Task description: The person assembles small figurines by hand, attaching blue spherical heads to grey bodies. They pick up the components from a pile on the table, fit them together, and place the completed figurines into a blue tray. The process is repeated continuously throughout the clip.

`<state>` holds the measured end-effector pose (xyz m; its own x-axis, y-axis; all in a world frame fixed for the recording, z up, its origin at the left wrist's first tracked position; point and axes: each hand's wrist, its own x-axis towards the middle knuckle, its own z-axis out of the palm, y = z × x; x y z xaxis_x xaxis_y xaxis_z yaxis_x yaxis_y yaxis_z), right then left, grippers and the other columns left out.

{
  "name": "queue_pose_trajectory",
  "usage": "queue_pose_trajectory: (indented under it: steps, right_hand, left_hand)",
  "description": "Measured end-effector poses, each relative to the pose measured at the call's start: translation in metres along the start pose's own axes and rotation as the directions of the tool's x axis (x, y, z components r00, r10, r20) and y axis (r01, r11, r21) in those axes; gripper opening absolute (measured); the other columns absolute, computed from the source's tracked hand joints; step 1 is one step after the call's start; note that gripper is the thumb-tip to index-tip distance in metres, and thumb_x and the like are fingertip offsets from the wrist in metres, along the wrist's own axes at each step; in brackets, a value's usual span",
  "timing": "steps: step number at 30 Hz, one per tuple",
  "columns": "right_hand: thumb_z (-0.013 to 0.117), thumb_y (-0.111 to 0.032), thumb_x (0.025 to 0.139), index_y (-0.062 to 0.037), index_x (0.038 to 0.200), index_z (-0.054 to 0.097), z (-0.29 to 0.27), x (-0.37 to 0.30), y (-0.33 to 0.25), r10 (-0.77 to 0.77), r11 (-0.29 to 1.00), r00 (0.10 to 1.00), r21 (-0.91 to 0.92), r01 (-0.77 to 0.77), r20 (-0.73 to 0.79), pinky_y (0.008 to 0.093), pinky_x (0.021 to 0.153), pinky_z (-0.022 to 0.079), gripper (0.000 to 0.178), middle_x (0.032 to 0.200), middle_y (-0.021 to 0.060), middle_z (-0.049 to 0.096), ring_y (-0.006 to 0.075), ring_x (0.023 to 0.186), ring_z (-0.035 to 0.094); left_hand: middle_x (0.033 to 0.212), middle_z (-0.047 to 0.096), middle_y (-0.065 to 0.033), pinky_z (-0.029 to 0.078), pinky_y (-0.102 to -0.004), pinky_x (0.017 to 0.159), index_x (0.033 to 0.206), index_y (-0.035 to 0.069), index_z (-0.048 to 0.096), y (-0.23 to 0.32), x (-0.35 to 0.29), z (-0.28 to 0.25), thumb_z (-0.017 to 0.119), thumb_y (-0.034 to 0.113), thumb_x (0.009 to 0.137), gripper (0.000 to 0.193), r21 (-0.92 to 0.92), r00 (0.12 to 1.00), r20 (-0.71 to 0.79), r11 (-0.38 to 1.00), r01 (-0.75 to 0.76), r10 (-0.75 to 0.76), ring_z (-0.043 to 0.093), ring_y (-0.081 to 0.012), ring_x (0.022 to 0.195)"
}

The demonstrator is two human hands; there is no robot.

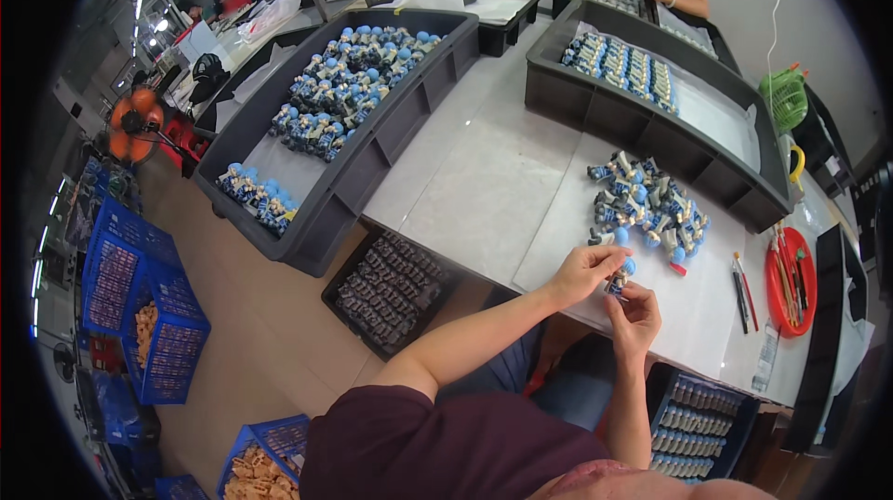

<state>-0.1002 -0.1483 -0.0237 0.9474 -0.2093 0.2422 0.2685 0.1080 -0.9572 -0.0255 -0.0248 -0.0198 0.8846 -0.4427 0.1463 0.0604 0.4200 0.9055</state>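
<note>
looks like the close-up handling step, bare left hand (592,273) and bare right hand (636,316) both pinching their grips on one small blue-topped, likely plastic figurine (628,267) just nearside of the jumbled blue-and-cream heap (640,210), so any next turn imo calls for a light touch

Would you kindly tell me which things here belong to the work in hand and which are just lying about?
Apparently part of the work:
small blue-headed figurine, held between the left hand and right hand
heap of similar figurines nearby
left tray and right tray, both holding figurines

Apparently just lying about:
green basket
orange fan
blue crate
</note>
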Motion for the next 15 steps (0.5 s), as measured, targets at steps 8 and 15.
queue_pose_trajectory:
  steps: [8, 15]
  right_hand:
    - [0.061, 0.002, 0.079, 0.0043, 0.102, 0.05, 0.001, 0.002, -0.008, 0.075, 0.997, 0.994, -0.009, -0.074, 0.079, 0.0277, 0.078, 0.047, 0.026, 0.099, 0.0106, 0.056, 0.0153, 0.089, 0.056]
    - [0.058, -0.002, 0.083, 0.0045, 0.108, 0.048, -0.003, 0.006, -0.012, 0.154, 0.987, 0.985, 0.038, -0.157, 0.071, 0.0273, 0.077, 0.048, 0.027, 0.101, 0.0108, 0.056, 0.0154, 0.093, 0.055]
  left_hand:
    - [0.087, 0.061, -0.0002, 0.044, -0.0201, 0.068, 0.105, 0.002, 0.061, 0.007, 0.003, -0.003, 0.059, 0.019, 0.085, 0.026, -0.056, 0.99, -0.052, 0.99, 0.129, -0.132, 0.053, -0.005, 0.076]
    - [0.092, 0.063, -0.0063, 0.046, -0.0251, 0.074, 0.106, -0.001, 0.059, 0.009, 0.004, -0.003, 0.053, 0.02, 0.089, 0.028, -0.187, 0.977, -0.108, 0.969, 0.162, -0.184, 0.058, -0.0114, 0.083]
